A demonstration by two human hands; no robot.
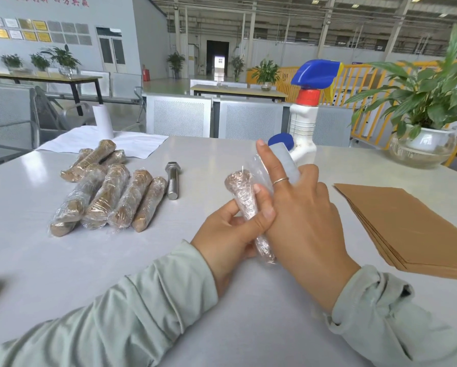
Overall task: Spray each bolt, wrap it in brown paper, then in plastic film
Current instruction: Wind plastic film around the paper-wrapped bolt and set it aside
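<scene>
My left hand [230, 229] grips a paper-wrapped bolt [242, 189] covered in clear plastic film, held tilted above the table's middle. My right hand [299, 210] lies flat against the bolt's right side, index finger straight and raised, with a loose flap of film [259, 165] behind it. A bare steel bolt [172, 182] lies on the table to the left. Further left sits a pile of several wrapped bolts [108, 194]. A stack of brown paper sheets [407, 223] lies at the right. A white spray bottle [305, 115] with a blue trigger stands behind my hands.
A grey film roll with a blue end cap [281, 144] stands by the spray bottle. A white paper roll [103, 120] stands on a white sheet at the back left. A potted plant in a glass bowl [423, 147] occupies the back right corner of the white table [76, 260].
</scene>
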